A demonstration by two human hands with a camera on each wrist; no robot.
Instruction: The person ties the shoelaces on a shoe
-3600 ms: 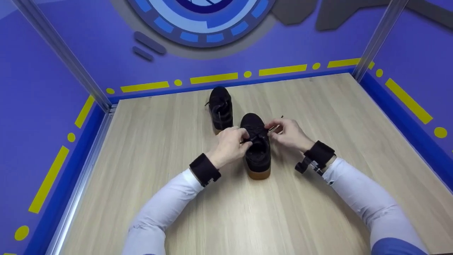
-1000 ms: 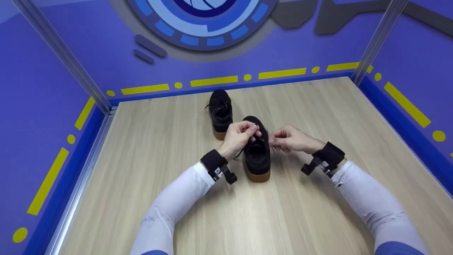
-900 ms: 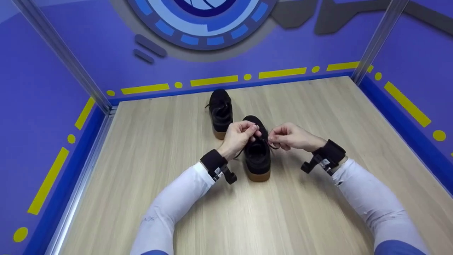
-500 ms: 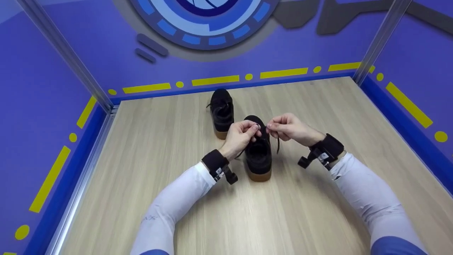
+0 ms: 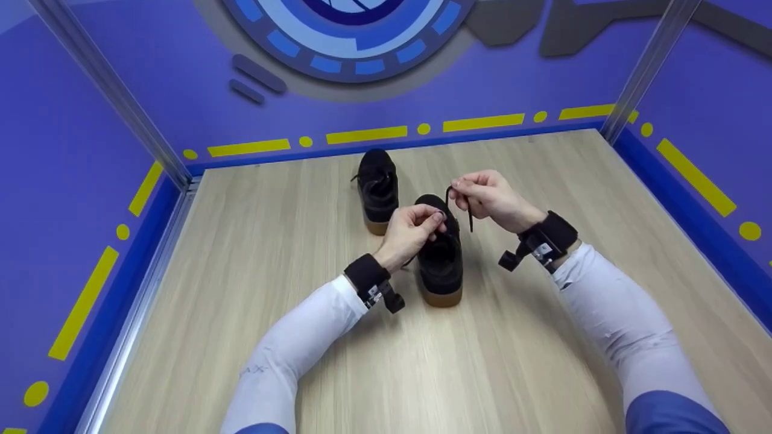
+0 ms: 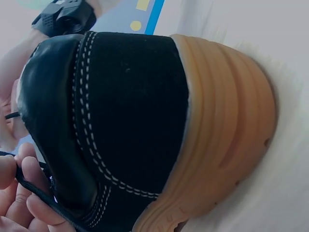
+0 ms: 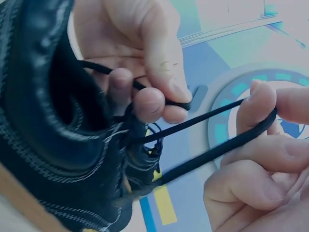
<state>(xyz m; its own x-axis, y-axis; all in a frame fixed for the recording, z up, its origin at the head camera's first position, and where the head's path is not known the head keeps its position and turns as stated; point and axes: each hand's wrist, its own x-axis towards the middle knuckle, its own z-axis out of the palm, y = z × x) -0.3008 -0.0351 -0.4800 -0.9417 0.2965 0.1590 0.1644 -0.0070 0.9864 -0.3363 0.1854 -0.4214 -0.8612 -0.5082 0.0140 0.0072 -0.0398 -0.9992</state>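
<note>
A black shoe (image 5: pixel 441 282) with a tan sole stands upright on the table, heel towards me. My left hand (image 5: pixel 409 234), above its laced front, pinches a black shoelace (image 7: pixel 176 103) between thumb and fingertips; a length of it runs back past the fingers in the left wrist view. Raised to the right of the toe, my right hand (image 5: pixel 491 198) pinches the other shoelace (image 7: pixel 203 155). That lace rises from the shoe to the fingertips and its end hangs down beneath them. The shoe's tongue and knot area are mostly hidden behind my left fingers.
A second black shoe (image 5: pixel 377 187) with loose laces stands behind and left of the first, close beside it. The wooden table (image 5: pixel 289 253) is bordered by a blue back wall (image 5: pixel 338 111) and side walls. Both wrists carry black camera straps.
The right hand has risen up and away from the shoe's side, drawing its lace upward. Over the last second the left hand has stayed nearly still, having earlier come to the shoe's front.
</note>
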